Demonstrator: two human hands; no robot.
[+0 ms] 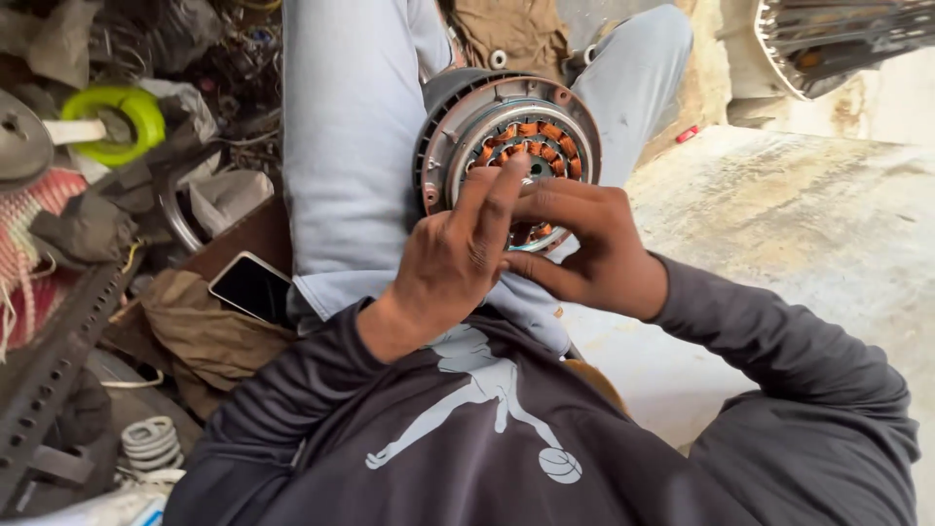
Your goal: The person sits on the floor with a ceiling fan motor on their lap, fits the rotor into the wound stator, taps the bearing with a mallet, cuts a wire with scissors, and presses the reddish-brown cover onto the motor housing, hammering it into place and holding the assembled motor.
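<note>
A round grey fan motor [487,112] with a ring of copper-orange windings [545,136] rests on my lap, tilted toward me between my light-blue trouser legs. My left hand [458,253] reaches onto its face, index and middle fingers stretched up against the windings near the centre. My right hand [584,244] is cupped over the lower right of the winding ring, fingers curled on it. The lower part of the motor is hidden behind both hands. Whether either hand pinches a wire is not visible.
A black phone [251,287] lies on a brown cloth [195,336] at my left. Further left is a heap of scrap: a green ring [117,117], a slotted metal bar [49,380], a wire coil [151,443]. A concrete slab [799,214] lies right, a fan guard [838,39] top right.
</note>
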